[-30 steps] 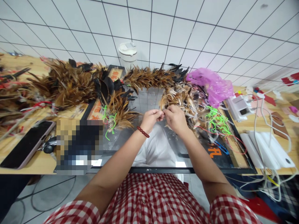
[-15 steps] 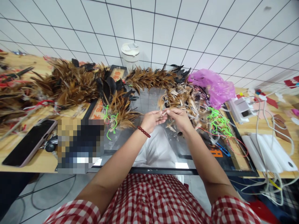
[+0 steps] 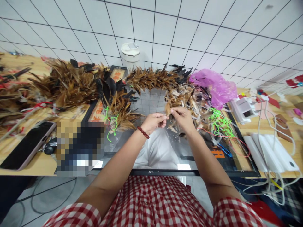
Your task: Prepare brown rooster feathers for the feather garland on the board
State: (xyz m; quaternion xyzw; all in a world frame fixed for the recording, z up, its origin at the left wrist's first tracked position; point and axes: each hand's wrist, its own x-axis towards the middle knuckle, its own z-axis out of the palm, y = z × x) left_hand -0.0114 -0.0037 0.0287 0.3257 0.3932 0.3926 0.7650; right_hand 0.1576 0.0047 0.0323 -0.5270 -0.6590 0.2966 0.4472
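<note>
My left hand (image 3: 154, 121), right hand (image 3: 183, 118): pinching one feather (image 3: 167, 109) | bound strands (image 3: 151, 78) beyond grip, seemingly done | loose pile (image 3: 187, 97) beside grip, apparently undone

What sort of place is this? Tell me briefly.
Probably a feather-craft workshop: brown feather bundles heaped along the wooden table, green cord nearby, and the left hand and right hand pinching a small feather.

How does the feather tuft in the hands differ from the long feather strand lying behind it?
The feather tuft is small and pinched between the left hand and right hand; the long feather strand lies untouched, stretched sideways. The tuft looks pale brown; the strand ends in black feathers. Both are mostly brown feathers.
</note>
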